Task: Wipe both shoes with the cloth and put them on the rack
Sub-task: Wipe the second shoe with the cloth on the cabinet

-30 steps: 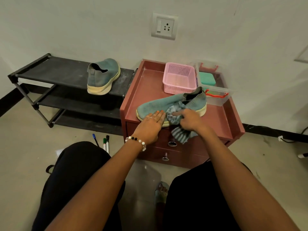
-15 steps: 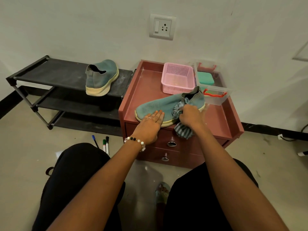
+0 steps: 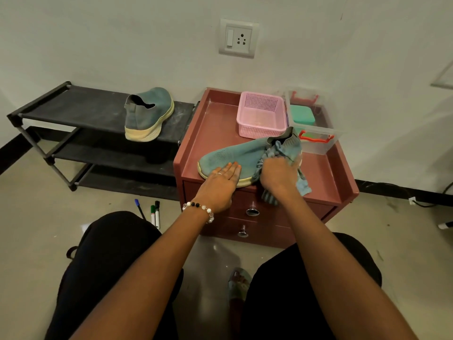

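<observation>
A teal knit shoe [image 3: 235,155] with a cream sole lies on its side on the maroon cabinet top [image 3: 215,128], toe to the left. My left hand [image 3: 220,185] presses flat on its toe end with straight fingers. My right hand [image 3: 278,174] grips a blue-grey striped cloth [image 3: 302,185] against the shoe's heel part; cloth ends hang over the cabinet's front edge. The second teal shoe [image 3: 147,114] stands on the top shelf of the black rack [image 3: 73,109] to the left.
A pink basket [image 3: 261,114] and a clear box [image 3: 316,143] with a green item stand at the back of the cabinet top. Markers [image 3: 154,214] lie on the floor by my left knee. The cabinet's two drawers face me, and a wall socket [image 3: 237,38] sits above.
My right hand has slid the cloth rightward along the shoe from its middle to the heel. My left hand has stayed on the toe.
</observation>
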The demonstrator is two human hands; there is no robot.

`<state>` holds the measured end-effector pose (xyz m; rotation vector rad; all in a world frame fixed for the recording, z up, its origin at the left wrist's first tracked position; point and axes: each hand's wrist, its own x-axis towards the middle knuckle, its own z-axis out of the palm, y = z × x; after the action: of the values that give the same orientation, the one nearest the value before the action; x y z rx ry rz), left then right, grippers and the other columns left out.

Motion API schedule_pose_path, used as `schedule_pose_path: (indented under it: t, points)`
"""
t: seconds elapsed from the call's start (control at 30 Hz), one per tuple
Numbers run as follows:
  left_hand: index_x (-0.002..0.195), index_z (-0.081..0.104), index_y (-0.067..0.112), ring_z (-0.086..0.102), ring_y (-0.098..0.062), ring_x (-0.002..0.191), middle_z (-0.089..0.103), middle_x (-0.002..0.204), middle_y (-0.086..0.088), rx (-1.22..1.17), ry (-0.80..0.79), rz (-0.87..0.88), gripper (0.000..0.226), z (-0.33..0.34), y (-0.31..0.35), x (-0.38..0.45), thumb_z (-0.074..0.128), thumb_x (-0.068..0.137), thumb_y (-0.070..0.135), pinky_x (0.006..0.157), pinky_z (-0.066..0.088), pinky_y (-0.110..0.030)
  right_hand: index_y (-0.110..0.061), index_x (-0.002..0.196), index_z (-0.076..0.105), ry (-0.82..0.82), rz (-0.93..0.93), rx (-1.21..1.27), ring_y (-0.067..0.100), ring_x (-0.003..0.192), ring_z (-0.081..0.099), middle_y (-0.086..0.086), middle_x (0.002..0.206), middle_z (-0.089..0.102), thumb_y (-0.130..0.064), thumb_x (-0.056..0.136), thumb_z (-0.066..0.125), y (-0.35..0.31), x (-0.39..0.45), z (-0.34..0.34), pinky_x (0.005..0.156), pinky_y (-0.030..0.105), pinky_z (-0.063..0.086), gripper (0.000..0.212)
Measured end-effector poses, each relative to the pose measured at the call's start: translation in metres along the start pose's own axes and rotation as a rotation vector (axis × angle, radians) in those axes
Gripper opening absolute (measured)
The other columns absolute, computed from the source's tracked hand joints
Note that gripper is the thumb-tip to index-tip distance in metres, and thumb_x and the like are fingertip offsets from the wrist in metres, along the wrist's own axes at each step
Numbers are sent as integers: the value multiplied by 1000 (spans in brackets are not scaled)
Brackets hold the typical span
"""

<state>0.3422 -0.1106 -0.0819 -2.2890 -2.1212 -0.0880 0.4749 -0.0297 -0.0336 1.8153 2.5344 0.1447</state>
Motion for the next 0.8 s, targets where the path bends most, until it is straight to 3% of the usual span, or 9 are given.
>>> schedule_pose_path:
  t: [0.1,0.23,0.33,0.43,0.53,0.63,0.67,0.73,0.8]
  points:
    - [151,6,4,7,-22,148,5,160,-13,10,-11,-7,80,0,1,2,54,89,16,119,7,-35,-3,112,60,-60,-157,65,35,114,53,19,121,59,-11,90,45,-18,-10,1,98,42,40,28]
    - [151,8,1,5,-24,148,2,160,-15,36,-32,-1,78,-2,2,1,54,89,18,120,7,-37,0,79,58,-188,-203,505,34,97,59,22,97,64,-1,83,45,-12,-15,-13,71,33,40,13]
    - [151,1,2,6,-24,148,6,160,-15,40,-2,-8,85,-2,4,0,55,87,14,119,8,-37,1,81,65,-201,36,1106,30,82,65,14,82,69,10,79,41,10,-2,-17,65,36,52,26]
    - [151,4,3,10,-24,147,10,159,-14,47,21,-11,80,-1,5,1,53,90,17,119,10,-38,-11,84,67,77,416,1472,26,86,67,5,88,70,4,78,41,33,10,-26,79,45,58,30]
    - [152,11,6,15,-22,146,17,158,-10,0,87,-3,69,-1,8,5,47,94,19,119,12,-37,-8,100,61,525,725,1422,23,95,62,6,105,64,2,82,41,52,13,-35,87,40,54,29]
    - [151,15,7,19,-20,146,22,157,-9,-32,141,45,63,0,12,10,43,96,20,119,13,-34,-7,114,57,744,645,1285,22,104,60,8,113,62,4,87,47,63,17,-37,89,31,52,31]
    - [151,15,8,18,-20,146,21,158,-8,-34,139,49,64,1,14,11,44,96,21,119,12,-34,-5,116,56,678,560,1192,23,108,59,9,115,61,5,86,47,61,20,-33,92,28,49,32]
    - [152,12,9,13,-20,147,16,159,-7,-17,109,48,68,5,17,10,47,95,21,119,10,-35,3,123,50,347,358,919,31,120,51,18,124,56,5,86,45,47,24,-13,100,31,40,37]
    - [152,10,10,11,-19,147,13,160,-6,-20,103,35,72,9,17,9,51,93,17,118,9,-35,10,138,31,60,202,608,39,138,27,28,145,33,-3,88,46,31,23,9,115,39,22,54]
